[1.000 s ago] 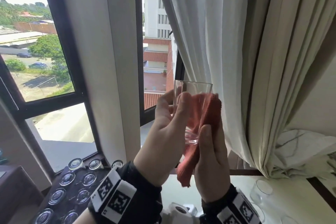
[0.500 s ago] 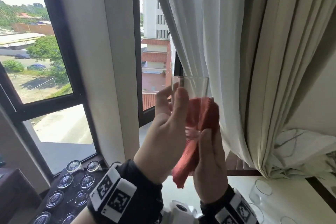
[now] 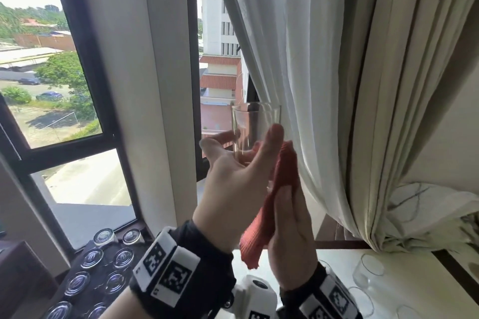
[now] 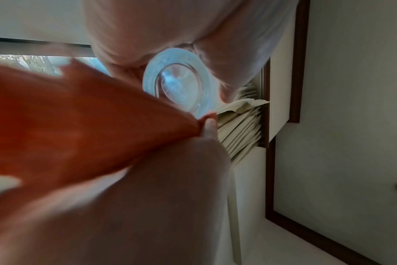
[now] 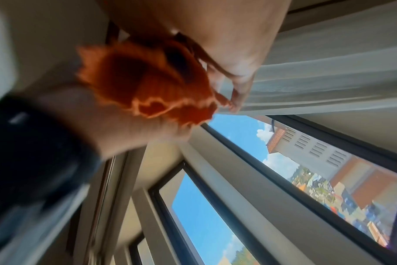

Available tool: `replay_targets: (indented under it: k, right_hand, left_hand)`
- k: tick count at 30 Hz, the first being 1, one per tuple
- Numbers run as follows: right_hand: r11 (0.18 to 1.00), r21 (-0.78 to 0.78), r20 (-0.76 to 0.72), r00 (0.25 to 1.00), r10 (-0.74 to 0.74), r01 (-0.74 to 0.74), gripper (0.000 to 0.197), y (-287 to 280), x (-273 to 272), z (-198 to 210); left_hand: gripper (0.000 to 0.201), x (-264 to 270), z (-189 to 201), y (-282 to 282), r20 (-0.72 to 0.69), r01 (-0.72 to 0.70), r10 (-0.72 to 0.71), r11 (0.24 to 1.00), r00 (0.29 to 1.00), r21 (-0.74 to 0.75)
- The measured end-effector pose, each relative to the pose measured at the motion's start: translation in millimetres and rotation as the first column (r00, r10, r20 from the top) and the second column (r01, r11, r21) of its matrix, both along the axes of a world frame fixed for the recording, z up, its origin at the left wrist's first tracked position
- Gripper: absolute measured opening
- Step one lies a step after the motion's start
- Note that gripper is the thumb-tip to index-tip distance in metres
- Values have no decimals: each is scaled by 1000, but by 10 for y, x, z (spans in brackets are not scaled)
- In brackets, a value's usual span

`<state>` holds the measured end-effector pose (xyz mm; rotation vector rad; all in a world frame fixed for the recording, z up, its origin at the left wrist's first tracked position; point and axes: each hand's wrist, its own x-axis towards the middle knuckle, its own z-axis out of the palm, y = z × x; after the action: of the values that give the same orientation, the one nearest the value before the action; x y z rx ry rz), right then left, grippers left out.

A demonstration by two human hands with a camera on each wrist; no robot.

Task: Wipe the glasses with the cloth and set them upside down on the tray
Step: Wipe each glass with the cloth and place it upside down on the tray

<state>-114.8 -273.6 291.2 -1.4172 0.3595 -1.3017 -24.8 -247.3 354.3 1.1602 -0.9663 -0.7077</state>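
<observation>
Glass (image 3: 255, 127) upright in L hand (image 3: 233, 189), cloth (image 3: 274, 202) in R hand (image 3: 293, 235)

We hold the clear drinking glass (image 3: 255, 132) upright in our left hand (image 3: 233, 189), before the sheer white curtain (image 3: 293, 59). Our right hand (image 3: 293, 235) pinches the red ribbed cloth (image 3: 274, 197) just right of it. Below left, upturned clear glasses (image 3: 103, 267) sit on the dark tray (image 3: 85, 248).

Clear glass (image 3: 255, 128) stood upright, mouth up, held aloft; red-orange cloth (image 3: 272, 202) hung crumpled against its lower side; dark tray (image 3: 85, 290) bore upside-down glasses (image 3: 103, 234).
</observation>
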Motion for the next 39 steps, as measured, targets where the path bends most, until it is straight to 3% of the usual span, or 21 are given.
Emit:
replay_targets:
  k: [2, 3, 5, 7, 8, 10, 11, 13, 15, 17, 19, 21, 22, 24, 26, 28, 30, 31, 33, 36, 39]
  right_hand:
    - [969, 222, 89, 992, 87, -105, 55, -151, -20, 64]
    - [964, 248, 102, 992, 69, -93, 57, -186, -42, 155]
    - [981, 181, 40, 997, -73, 65, 51, -258, -69, 289]
    - [984, 29, 68, 982, -176, 174, 41, -266, -50, 351]
    - [967, -151, 88, 977, -193, 204, 40, -230, -40, 364]
    - [830, -509, 58, 971, -233, 230, 52, -189, 2, 233]
    - [786, -581, 29, 971, -237, 209, 55, -178, 31, 124]
    - [871, -455, -5, 978, -209, 184, 52, -97, 44, 21]
    - [978, -141, 8, 988, -152, 151, 49, -51, 27, 15]
    - [991, 131, 55, 998, 0, -7, 55, -125, -12, 91]
    - [980, 201, 78, 997, 0, -16, 54, -196, -48, 222]
    - [997, 38, 73, 995, -75, 72, 47, -200, -60, 316]
    - [986, -128, 73, 992, -101, 110, 46, -167, -57, 352]
    - [842, -514, 33, 985, -169, 161, 49, -126, -13, 269]
    - [748, -640, -23, 968, -249, 178, 51, -87, 27, 104]
    - [792, -580, -35, 965, -258, 191, 52, -54, 8, -29]
    - [963, -214, 15, 987, -163, 162, 39, -4, -31, 29]
    - [992, -10, 47, 991, -122, 123, 34, -22, -35, 92]
    - [989, 129, 61, 995, -75, 67, 41, -96, -85, 181]
    - [983, -129, 54, 991, -126, 132, 36, -55, -94, 309]
    - [820, -559, -19, 987, -160, 122, 53, -38, -34, 120]
  left_hand:
    - [85, -56, -102, 7, -25, 28, -28, 1000, 999, 5]
    - [76, -65, -144, 17, -45, 40, -40, 999, 998, 2]
    - [59, -85, -202, 32, -28, 62, -62, 998, 998, -3]
    - [56, -77, -225, 45, 21, 91, -91, 996, 996, -5]
    - [57, -65, -218, 50, 23, 98, -97, 995, 995, -14]
    - [60, -14, -200, 39, -22, 86, -87, 995, 996, -39]
    - [62, 18, -185, 28, -54, 87, -91, 994, 994, -63]
    - [63, 56, -141, 35, -66, 95, -103, 989, 993, -116]
    - [59, 32, -115, 54, -22, 110, -114, 985, 993, -131]
    - [58, -26, -140, 77, 16, 118, -117, 985, 993, -123]
    - [61, -56, -192, 83, 46, 91, -87, 991, 995, -95]
    - [62, -66, -222, 69, 73, 59, -55, 997, 996, -58]
    - [61, -60, -229, 44, 75, 48, -44, 998, 996, -48]
    - [56, -31, -202, 5, -18, 51, -53, 997, 998, -65]
    - [49, 23, -158, -6, -113, 91, -102, 991, 988, -103]
    - [56, 46, -141, 9, -70, 99, -107, 989, 992, -108]
    - [58, 8, -144, 61, -13, 80, -82, 990, 997, -114]
    - [57, -27, -158, 80, -14, 83, -85, 990, 996, -118]
    - [56, -91, -190, 92, -7, 88, -89, 990, 996, -111]
    - [60, -97, -147, 87, 13, 62, -61, 993, 998, -104]
    - [64, 8, -67, 42, -103, 13, -21, 997, 995, -71]
